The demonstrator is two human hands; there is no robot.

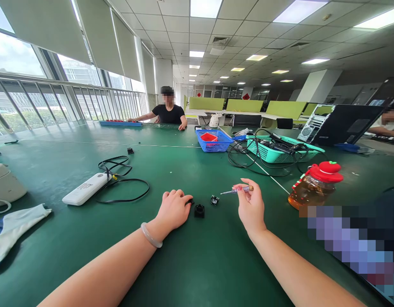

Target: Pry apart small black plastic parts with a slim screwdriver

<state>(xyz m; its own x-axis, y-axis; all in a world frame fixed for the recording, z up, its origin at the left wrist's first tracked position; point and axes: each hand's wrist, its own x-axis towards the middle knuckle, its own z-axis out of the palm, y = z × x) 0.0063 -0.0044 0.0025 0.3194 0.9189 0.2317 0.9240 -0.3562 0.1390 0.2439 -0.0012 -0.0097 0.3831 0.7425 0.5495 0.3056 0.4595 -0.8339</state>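
My right hand (251, 205) holds a small screwdriver (235, 190) with a clear shaft-side handle and a brownish end, its tip pointing left above the table. Just left of that tip lies a small black and silver component (214, 200). A square black housing (199, 210) with a round recess sits between my hands. My left hand (173, 209) rests on the green table (197, 264) with its fingers curled. A small black part (191, 201) shows at its thumb, mostly hidden by the hand. On that wrist is a pale bangle.
A white power strip (86, 189) with a looped black cable lies at left, near a cloth (18, 230). Beyond are a blue basket (214, 147) and a teal basket (269, 155) of cables. At right stands a red-lidded jar (316, 187). Another person (168, 113) sits opposite.
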